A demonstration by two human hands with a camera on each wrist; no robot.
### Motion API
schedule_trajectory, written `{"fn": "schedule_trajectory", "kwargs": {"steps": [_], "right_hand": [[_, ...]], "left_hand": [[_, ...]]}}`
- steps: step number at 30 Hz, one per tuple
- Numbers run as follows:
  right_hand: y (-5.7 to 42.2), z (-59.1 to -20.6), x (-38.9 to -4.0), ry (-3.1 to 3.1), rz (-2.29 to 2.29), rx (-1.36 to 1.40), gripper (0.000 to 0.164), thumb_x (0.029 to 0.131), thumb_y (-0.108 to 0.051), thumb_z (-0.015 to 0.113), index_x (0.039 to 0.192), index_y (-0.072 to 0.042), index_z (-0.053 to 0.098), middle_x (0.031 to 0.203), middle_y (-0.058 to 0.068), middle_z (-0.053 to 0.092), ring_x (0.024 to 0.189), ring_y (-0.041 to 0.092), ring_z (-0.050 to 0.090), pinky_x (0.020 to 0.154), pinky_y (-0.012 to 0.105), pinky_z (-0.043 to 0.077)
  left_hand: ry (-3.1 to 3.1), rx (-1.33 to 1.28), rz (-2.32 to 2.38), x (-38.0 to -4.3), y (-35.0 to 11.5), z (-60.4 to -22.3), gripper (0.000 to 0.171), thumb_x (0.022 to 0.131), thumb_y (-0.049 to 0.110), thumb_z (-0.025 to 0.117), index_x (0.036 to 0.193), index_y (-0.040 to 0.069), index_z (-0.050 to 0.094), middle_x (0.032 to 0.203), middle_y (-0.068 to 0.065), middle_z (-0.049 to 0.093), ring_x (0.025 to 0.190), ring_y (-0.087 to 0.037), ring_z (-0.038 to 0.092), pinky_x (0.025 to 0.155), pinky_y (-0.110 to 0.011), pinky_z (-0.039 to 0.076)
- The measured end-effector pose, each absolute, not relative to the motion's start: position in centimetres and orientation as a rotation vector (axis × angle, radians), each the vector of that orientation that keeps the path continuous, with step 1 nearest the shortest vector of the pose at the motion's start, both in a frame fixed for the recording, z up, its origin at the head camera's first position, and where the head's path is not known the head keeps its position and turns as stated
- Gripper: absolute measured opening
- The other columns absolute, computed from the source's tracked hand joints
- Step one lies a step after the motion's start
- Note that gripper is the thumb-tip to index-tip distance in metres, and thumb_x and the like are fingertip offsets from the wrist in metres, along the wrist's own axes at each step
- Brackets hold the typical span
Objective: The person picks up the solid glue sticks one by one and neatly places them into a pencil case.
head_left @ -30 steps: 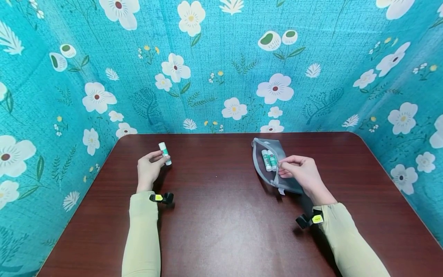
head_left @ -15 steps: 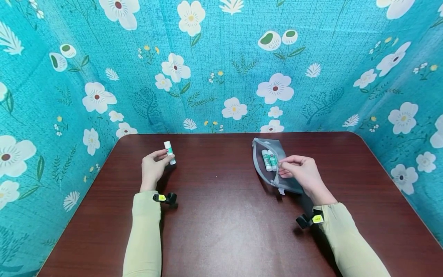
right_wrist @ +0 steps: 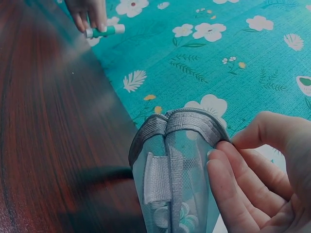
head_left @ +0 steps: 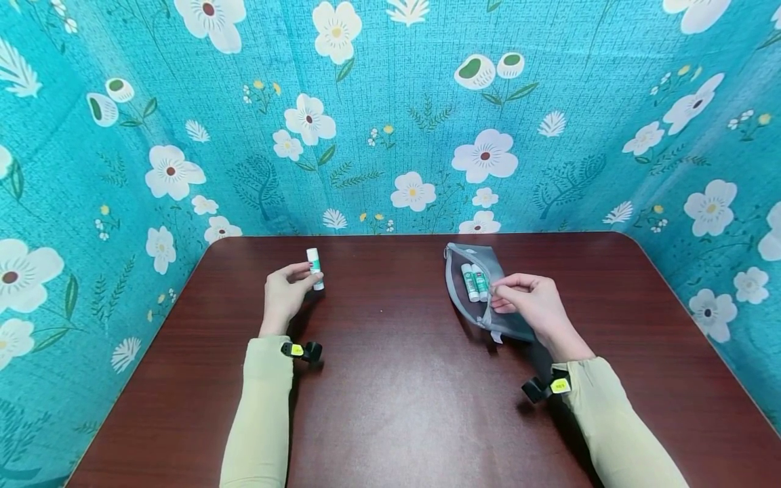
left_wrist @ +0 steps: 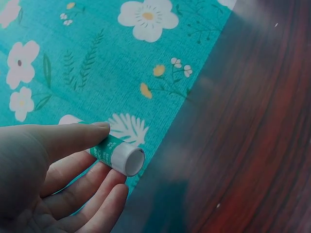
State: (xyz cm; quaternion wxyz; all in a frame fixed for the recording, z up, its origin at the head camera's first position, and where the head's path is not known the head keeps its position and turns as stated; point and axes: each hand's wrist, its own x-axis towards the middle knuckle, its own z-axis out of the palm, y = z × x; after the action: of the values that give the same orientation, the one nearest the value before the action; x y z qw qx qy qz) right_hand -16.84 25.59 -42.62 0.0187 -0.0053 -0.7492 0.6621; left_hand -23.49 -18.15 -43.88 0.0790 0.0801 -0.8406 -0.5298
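Note:
My left hand (head_left: 285,297) pinches a white and green glue stick (head_left: 314,268) between thumb and fingers, over the left part of the table. The left wrist view shows the glue stick (left_wrist: 112,149) with its white end beyond the thumb. On the right, my right hand (head_left: 529,303) pinches the zippered edge of a grey mesh zipper pouch (head_left: 509,324). The pouch's mouth gapes toward the left, and two more glue sticks (head_left: 474,282) lie side by side inside. In the right wrist view the pouch (right_wrist: 181,145) stands with its zipper rim up, thumb and forefinger on that rim.
The dark reddish-brown wooden table (head_left: 390,379) reaches back to a turquoise flowered cloth (head_left: 378,122), which also hangs at both sides. Each wrist carries a small black camera (head_left: 311,351) on a strap.
My left hand has moved to the right with the glue stick, which now stands more upright. The right hand and the pouch have stayed in place.

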Motion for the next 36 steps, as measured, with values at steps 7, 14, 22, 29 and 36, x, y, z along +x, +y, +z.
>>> {"fn": "schedule_trajectory", "kwargs": {"steps": [7, 14, 22, 29, 36], "right_hand": [[25.6, -42.6, -16.8, -2.322, 2.051, -0.014, 0.029, 0.097, -0.006, 0.069, 0.111, 0.019, 0.066, 0.082, 0.008, 0.075, 0.070, 0.018, 0.073, 0.068, 0.035, 0.061], [25.7, -42.7, -16.8, -2.319, 2.052, -0.023, 0.029, 0.097, -0.006, 0.069, 0.110, 0.019, 0.066, 0.082, 0.008, 0.075, 0.070, 0.018, 0.073, 0.068, 0.035, 0.061], [25.6, -42.7, -16.8, -2.328, 2.057, -0.034, 0.030, 0.097, -0.007, 0.070, 0.111, 0.019, 0.065, 0.082, 0.008, 0.075, 0.071, 0.018, 0.074, 0.068, 0.035, 0.061], [25.6, -42.6, -16.8, -2.344, 2.048, -0.037, 0.031, 0.097, -0.009, 0.070, 0.112, 0.019, 0.066, 0.084, 0.010, 0.075, 0.071, 0.019, 0.074, 0.069, 0.035, 0.061], [25.6, -42.7, -16.9, -2.342, 2.046, -0.039, 0.030, 0.097, -0.008, 0.070, 0.111, 0.018, 0.066, 0.083, 0.010, 0.075, 0.071, 0.019, 0.074, 0.069, 0.035, 0.061]], "left_hand": [[-2.521, 0.181, -1.568, -23.6, -17.1, -44.0, 0.034, 0.090, 0.020, 0.081, 0.120, 0.006, 0.075, 0.105, -0.013, 0.074, 0.091, -0.024, 0.065, 0.065, -0.025, 0.050], [-2.528, 0.082, -1.567, -23.6, -15.8, -43.9, 0.032, 0.089, 0.019, 0.082, 0.117, 0.005, 0.076, 0.101, -0.013, 0.074, 0.088, -0.023, 0.068, 0.065, -0.023, 0.050], [-2.554, 0.011, -1.577, -23.4, -14.6, -43.6, 0.033, 0.089, 0.020, 0.082, 0.117, 0.005, 0.076, 0.100, -0.013, 0.074, 0.087, -0.024, 0.071, 0.067, -0.025, 0.051], [-2.571, -0.016, -1.573, -23.8, -13.3, -43.5, 0.034, 0.088, 0.021, 0.083, 0.118, 0.006, 0.076, 0.100, -0.011, 0.074, 0.090, -0.023, 0.072, 0.070, -0.028, 0.053], [-2.602, -0.046, -1.569, -24.2, -11.7, -43.6, 0.035, 0.088, 0.022, 0.083, 0.119, 0.007, 0.076, 0.099, -0.009, 0.074, 0.089, -0.022, 0.071, 0.070, -0.031, 0.054]]}}
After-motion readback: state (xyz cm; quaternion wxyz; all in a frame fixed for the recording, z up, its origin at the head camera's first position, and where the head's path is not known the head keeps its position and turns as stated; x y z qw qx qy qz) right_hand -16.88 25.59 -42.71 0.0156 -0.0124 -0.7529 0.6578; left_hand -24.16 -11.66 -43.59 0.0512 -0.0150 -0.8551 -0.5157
